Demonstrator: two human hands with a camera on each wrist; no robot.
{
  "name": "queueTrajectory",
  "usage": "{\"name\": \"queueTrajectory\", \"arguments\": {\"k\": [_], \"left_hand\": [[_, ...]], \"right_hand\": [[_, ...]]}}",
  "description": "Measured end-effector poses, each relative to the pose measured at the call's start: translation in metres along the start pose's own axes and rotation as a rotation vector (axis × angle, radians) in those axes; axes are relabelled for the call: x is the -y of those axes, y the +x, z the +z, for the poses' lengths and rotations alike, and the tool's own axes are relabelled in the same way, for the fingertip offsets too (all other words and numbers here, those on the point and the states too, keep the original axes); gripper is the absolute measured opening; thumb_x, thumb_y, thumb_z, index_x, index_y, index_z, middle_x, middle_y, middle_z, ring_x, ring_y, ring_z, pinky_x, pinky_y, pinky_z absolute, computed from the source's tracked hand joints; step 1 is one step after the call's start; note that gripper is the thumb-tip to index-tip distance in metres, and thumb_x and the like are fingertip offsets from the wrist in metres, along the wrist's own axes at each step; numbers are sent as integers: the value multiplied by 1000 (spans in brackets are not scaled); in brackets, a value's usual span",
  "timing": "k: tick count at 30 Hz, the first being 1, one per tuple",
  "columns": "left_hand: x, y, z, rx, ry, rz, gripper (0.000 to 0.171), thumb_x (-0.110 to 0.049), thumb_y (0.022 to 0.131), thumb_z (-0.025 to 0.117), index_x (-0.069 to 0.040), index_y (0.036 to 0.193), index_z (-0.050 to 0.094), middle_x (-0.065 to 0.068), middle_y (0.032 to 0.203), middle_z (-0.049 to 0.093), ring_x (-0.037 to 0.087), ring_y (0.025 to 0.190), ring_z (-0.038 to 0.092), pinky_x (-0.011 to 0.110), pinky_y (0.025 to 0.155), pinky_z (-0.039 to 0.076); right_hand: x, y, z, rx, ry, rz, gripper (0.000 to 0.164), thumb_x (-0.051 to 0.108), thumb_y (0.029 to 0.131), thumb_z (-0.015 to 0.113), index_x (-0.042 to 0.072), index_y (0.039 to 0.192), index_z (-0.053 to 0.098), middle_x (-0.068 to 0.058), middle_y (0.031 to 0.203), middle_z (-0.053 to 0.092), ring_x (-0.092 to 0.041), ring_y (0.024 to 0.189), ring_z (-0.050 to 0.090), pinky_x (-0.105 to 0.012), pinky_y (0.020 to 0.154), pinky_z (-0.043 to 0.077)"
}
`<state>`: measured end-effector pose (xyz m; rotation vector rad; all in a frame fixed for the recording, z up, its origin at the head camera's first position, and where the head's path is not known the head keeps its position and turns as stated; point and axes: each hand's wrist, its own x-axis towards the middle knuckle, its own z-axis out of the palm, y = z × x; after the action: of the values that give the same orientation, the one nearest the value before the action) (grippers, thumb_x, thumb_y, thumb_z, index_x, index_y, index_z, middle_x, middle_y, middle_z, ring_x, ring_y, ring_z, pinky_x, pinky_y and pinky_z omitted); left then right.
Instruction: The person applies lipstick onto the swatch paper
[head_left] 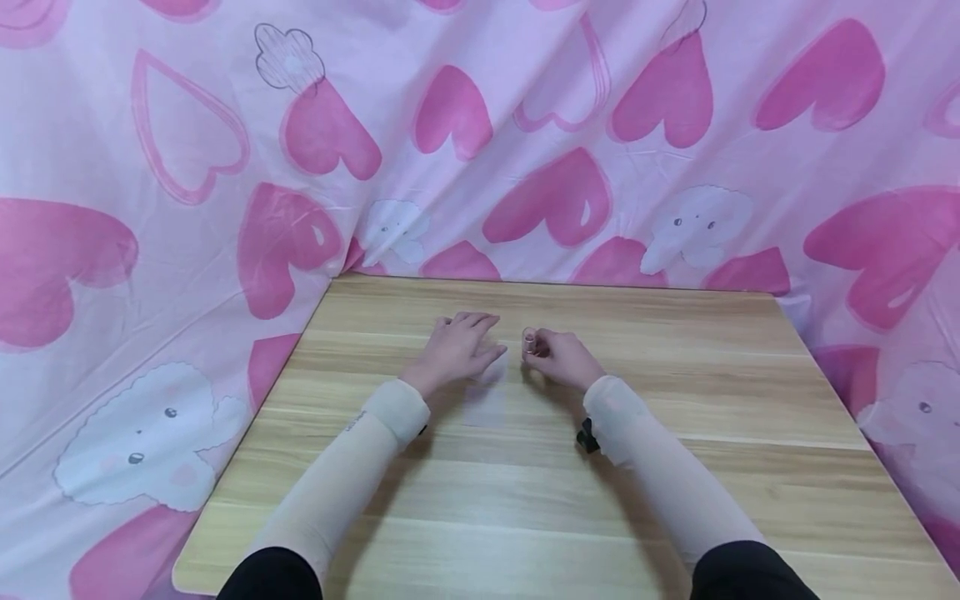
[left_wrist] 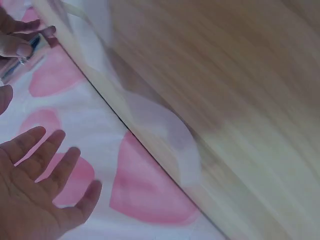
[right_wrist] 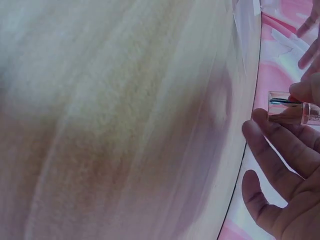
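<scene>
My right hand (head_left: 561, 357) pinches a small clear tube-like piece (right_wrist: 285, 107) between thumb and fingers. Dark and bluish streaks show inside it, and its far end is hidden by the fingers. Just to the left, my left hand (head_left: 453, 350) is held palm down over the table, fingers spread and nothing in them. A see-through plastic strip (head_left: 486, 404) lies faintly on the wood under and beside the left hand. In the left wrist view that strip (left_wrist: 167, 120) shows as a pale curved band, close to the table's edge.
A wood-grain table (head_left: 525, 508) spreads beneath both hands. Pink cloth (head_left: 555, 200) printed with hearts and white animal faces hangs behind it and along both sides. Light sleeves cover both forearms, and a small black item (head_left: 588, 436) sits at the right wrist.
</scene>
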<state>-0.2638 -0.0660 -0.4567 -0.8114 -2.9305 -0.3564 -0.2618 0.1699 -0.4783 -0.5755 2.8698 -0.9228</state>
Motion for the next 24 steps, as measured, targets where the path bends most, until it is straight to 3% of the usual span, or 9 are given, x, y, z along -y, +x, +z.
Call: {"name": "queueTrajectory", "arguments": {"k": [4, 7, 14, 24], "left_hand": [[-9, 2, -3, 19, -175, 17, 65, -59, 94, 47, -21, 146, 42, 3, 147, 49, 26, 136, 45, 56, 110, 36], [-15, 6, -4, 19, -232, 35, 63, -56, 95, 48, -19, 146, 43, 2, 147, 50, 26, 136, 46, 56, 111, 35], [-27, 12, -5, -13, -227, 68, 51, -47, 96, 53, -23, 140, 50, -3, 140, 57, 21, 131, 51, 51, 109, 38], [-34, 16, -5, -83, -228, 79, 30, -39, 95, 59, -28, 123, 62, -11, 124, 66, 15, 119, 58, 43, 99, 44]], "right_hand": [[1, -3, -1, -6, 41, -31, 21, 34, 91, 65, 17, 102, 66, -2, 98, 73, -16, 94, 69, -34, 86, 56], [2, -5, -2, -7, 78, -52, 20, 34, 92, 64, 18, 103, 66, 0, 98, 73, -15, 93, 68, -33, 86, 56], [4, -9, -2, -8, 114, -80, 21, 34, 93, 63, 20, 110, 65, 2, 95, 71, -13, 90, 67, -37, 85, 57], [2, -9, -1, -34, 123, -123, 21, 28, 95, 61, 18, 113, 66, 0, 104, 73, -17, 94, 68, -42, 87, 56]]}}
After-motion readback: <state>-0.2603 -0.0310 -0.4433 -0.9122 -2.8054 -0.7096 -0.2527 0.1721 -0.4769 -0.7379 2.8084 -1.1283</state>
